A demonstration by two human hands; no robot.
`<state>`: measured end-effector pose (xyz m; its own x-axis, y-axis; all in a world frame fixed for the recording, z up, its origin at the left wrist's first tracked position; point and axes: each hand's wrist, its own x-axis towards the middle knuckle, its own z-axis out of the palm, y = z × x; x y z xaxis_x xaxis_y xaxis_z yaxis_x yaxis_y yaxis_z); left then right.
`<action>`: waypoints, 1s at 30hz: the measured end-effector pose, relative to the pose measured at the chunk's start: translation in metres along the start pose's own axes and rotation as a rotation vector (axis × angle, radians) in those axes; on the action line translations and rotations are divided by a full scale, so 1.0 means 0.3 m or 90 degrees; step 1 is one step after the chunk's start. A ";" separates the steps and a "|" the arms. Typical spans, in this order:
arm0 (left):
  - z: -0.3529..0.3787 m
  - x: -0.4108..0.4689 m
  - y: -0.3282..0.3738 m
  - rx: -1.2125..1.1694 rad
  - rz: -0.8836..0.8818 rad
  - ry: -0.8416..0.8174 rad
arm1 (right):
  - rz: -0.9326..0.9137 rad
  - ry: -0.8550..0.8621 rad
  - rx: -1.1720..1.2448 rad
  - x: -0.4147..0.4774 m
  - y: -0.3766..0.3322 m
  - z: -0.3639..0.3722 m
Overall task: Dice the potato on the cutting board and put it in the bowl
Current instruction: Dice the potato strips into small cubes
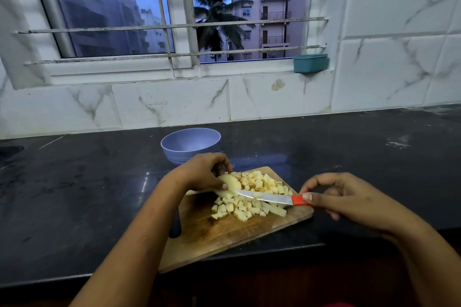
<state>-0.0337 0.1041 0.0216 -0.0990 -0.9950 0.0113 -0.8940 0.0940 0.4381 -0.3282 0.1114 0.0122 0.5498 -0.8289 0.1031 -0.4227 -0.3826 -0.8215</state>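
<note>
A wooden cutting board (pixel 217 234) lies on the black counter, covered with several pale potato cubes (pixel 252 197). My left hand (pixel 202 172) grips an uncut piece of potato (pixel 230 183) at the board's far left. My right hand (pixel 346 197) holds a knife by its red handle (pixel 299 200). The knife blade (pixel 264 196) points left, lies flat over the cubes, and its tip reaches the potato piece. A lilac bowl (pixel 190 143) stands just behind the board, with nothing visible inside.
The black counter (pixel 361 152) spreads to both sides, and its front edge runs under the board's near corner. A teal container (pixel 310 63) sits on the window sill above. A marble-tiled wall (pixel 274 99) backs the counter.
</note>
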 end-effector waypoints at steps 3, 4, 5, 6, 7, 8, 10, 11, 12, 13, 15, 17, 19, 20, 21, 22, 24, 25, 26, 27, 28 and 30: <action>-0.009 -0.013 0.004 -0.002 0.025 -0.001 | -0.027 0.002 -0.006 0.007 0.003 0.035; -0.014 -0.021 0.005 -0.013 0.029 0.004 | -0.033 -0.001 -0.011 0.008 0.004 0.048; -0.021 -0.033 0.001 -0.029 0.029 0.021 | -0.039 -0.003 -0.020 0.008 0.004 0.058; -0.029 -0.047 -0.003 -0.042 0.028 0.048 | -0.045 -0.002 -0.030 0.007 0.005 0.064; -0.038 -0.064 -0.010 -0.051 0.023 0.086 | -0.051 0.006 -0.039 0.004 0.006 0.066; -0.047 -0.087 -0.019 -0.057 0.018 0.127 | -0.056 0.021 -0.044 0.000 0.006 0.063; -0.058 -0.136 -0.037 -0.068 0.009 0.206 | -0.065 0.059 -0.042 -0.010 -0.001 0.058; -0.058 -0.161 -0.044 -0.068 0.008 0.241 | -0.069 0.071 -0.037 -0.014 -0.007 0.061; -0.055 -0.183 -0.049 -0.062 0.010 0.269 | -0.071 0.074 -0.036 -0.019 -0.015 0.070; -0.047 -0.203 -0.053 -0.057 0.016 0.290 | -0.076 0.068 -0.049 -0.025 -0.024 0.090; -0.019 -0.236 -0.056 -0.055 0.043 0.309 | -0.089 0.066 -0.106 -0.034 -0.039 0.145; 0.020 -0.258 -0.060 -0.051 0.083 0.316 | -0.100 0.092 -0.144 -0.043 -0.054 0.197; 0.059 -0.273 -0.073 -0.027 0.112 0.331 | -0.099 0.136 -0.161 -0.047 -0.063 0.226; 0.077 -0.278 -0.080 -0.008 0.117 0.340 | -0.092 0.157 -0.165 -0.046 -0.065 0.234; 0.092 -0.281 -0.084 0.011 0.121 0.352 | -0.084 0.172 -0.168 -0.044 -0.066 0.238; 0.103 -0.281 -0.088 0.027 0.126 0.364 | -0.078 0.175 -0.171 -0.043 -0.068 0.242; 0.114 -0.282 -0.089 0.036 0.142 0.390 | -0.073 0.154 -0.170 -0.039 -0.071 0.256; 0.115 -0.282 -0.089 0.037 0.150 0.406 | -0.075 0.140 -0.165 -0.038 -0.073 0.263; 0.115 -0.282 -0.088 0.039 0.159 0.423 | -0.079 0.129 -0.150 -0.037 -0.077 0.268; 0.116 -0.282 -0.087 0.040 0.170 0.440 | -0.085 0.120 -0.124 -0.036 -0.081 0.273; 0.117 -0.284 -0.085 0.042 0.183 0.456 | -0.089 0.108 -0.090 -0.035 -0.087 0.275; 0.119 -0.292 -0.075 0.051 0.216 0.479 | -0.088 0.082 -0.041 -0.034 -0.103 0.276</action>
<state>-0.0205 0.1902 -0.0215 -0.0750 -0.6662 0.7419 -0.8993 0.3666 0.2383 -0.2611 0.1656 -0.0099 0.5102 -0.8110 0.2865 -0.3980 -0.5179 -0.7572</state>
